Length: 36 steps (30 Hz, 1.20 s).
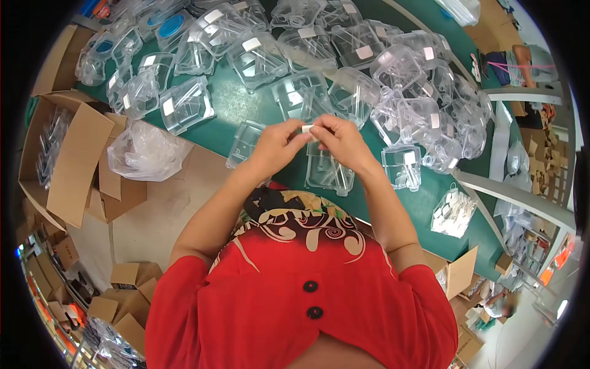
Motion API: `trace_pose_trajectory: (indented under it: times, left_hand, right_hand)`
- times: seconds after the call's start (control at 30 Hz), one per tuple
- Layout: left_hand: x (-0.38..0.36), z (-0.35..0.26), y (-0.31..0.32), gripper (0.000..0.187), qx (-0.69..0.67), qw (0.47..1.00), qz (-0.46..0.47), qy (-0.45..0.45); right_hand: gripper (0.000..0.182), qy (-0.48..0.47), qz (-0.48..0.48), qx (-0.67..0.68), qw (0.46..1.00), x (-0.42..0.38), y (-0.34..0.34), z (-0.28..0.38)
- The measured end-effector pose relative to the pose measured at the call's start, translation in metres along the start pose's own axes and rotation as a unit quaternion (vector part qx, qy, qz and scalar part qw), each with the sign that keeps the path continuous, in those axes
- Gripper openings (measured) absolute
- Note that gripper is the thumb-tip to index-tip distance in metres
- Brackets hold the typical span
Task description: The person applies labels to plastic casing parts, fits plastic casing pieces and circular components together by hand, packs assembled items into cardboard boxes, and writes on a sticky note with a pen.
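Observation:
My left hand (275,146) and my right hand (344,145) meet over the near edge of the green table, fingertips pinched. Between them is a small white rectangular piece (308,129), partly covered by the fingers. Just below my right hand lies a clear plastic container (329,175). Another clear container (244,142) rests beside my left hand, partly hidden by it. Beyond the fingertips is a further clear container (299,92). To the right, a clear container (402,167) bears a white rectangle on its surface.
Many clear plastic containers (255,58) cover the far side of the green table (236,107), several with white patches. A clear bag of small white pieces (453,212) lies at right. Open cardboard boxes (77,163) and a plastic bag (149,150) stand left. Grey metal bars (510,189) cross at right.

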<state>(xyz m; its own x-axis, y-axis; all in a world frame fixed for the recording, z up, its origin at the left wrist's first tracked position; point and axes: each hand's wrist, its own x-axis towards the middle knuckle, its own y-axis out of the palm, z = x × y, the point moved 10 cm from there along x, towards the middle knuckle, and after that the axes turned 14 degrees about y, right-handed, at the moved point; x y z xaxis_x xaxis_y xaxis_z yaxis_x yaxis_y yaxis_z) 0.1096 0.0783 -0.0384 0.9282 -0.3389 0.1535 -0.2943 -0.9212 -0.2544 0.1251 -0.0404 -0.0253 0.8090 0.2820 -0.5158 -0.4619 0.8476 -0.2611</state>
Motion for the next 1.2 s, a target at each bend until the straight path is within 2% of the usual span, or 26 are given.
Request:
trace_pose_trajectory:
  times: [0.03, 0.07, 0.1, 0.17, 0.2, 0.27, 0.33, 0.43, 0.47, 0.57, 0.6, 0.63, 0.67, 0.77, 0.87, 0.93, 1.2]
  left_hand:
    - [0.001, 0.000, 0.002, 0.021, 0.057, 0.997, 0.046, 0.007]
    - [0.002, 0.001, 0.001, 0.020, 0.010, 1.000, 0.028, -0.003]
    - [0.000, 0.011, 0.000, 0.021, -0.072, 0.996, 0.000, -0.059]
    - [-0.004, 0.030, 0.004, 0.021, -0.233, 0.957, -0.056, -0.165]
    - [0.000, 0.033, -0.002, 0.021, -0.235, 0.953, -0.095, -0.163]
    - [0.006, 0.039, -0.013, 0.021, -0.238, 0.942, -0.173, -0.163]
    - [0.010, 0.036, -0.002, 0.022, -0.303, 0.920, -0.174, -0.175]
    - [0.015, 0.041, 0.006, 0.023, -0.353, 0.900, -0.171, -0.191]
    - [0.015, 0.044, 0.008, 0.023, -0.362, 0.895, -0.169, -0.199]
    - [0.027, 0.051, 0.000, 0.024, -0.318, 0.921, -0.105, -0.200]
    - [0.041, 0.047, -0.024, 0.023, -0.166, 0.970, -0.145, -0.100]
    - [0.053, 0.038, -0.040, 0.023, -0.006, 0.984, -0.178, 0.003]
    - [0.057, 0.021, -0.049, 0.024, 0.154, 0.961, -0.205, 0.105]
    - [0.067, 0.051, -0.051, 0.033, 0.162, 0.977, -0.111, -0.089]
    - [0.075, 0.058, -0.050, 0.042, 0.166, 0.981, -0.058, -0.077]
    - [0.074, 0.059, -0.050, 0.043, 0.163, 0.983, -0.060, -0.066]
    - [0.074, 0.061, -0.047, 0.043, 0.133, 0.988, -0.024, -0.077]
  right_hand:
    - [0.016, 0.003, 0.001, -0.012, 1.000, 0.003, 0.000, 0.002]
    - [0.015, 0.005, 0.001, -0.023, 1.000, 0.005, 0.001, 0.003]
    - [0.015, 0.008, 0.002, -0.036, 0.999, 0.008, 0.001, 0.004]
    - [0.017, -0.140, -0.154, -0.046, 0.977, -0.002, -0.019, 0.033]
    - [0.019, -0.213, -0.228, -0.049, 0.949, -0.013, -0.026, 0.045]
    - [0.024, -0.254, -0.229, -0.129, 0.931, -0.016, -0.015, 0.053]
    - [0.026, -0.259, -0.225, -0.172, 0.923, -0.015, -0.007, 0.059]
    - [0.022, -0.248, -0.227, -0.137, 0.932, -0.001, -0.020, 0.055]
    - [0.021, -0.271, -0.227, -0.152, 0.923, 0.001, -0.020, 0.055]
    - [0.020, -0.334, -0.231, -0.195, 0.893, 0.015, -0.019, 0.054]
    - [0.020, -0.351, -0.235, -0.209, 0.882, 0.023, -0.018, 0.055]
    - [0.021, -0.367, -0.239, -0.222, 0.871, 0.029, -0.017, 0.056]
    - [0.023, -0.386, -0.230, -0.246, 0.859, 0.038, -0.015, 0.057]
    - [0.028, -0.438, -0.199, -0.295, 0.826, 0.052, -0.012, 0.058]
    - [0.031, -0.474, -0.163, -0.298, 0.813, 0.051, -0.008, 0.057]
    - [0.031, -0.484, -0.148, -0.294, 0.811, 0.048, -0.008, 0.057]
    - [0.029, -0.457, -0.152, -0.264, 0.835, 0.057, -0.010, 0.049]
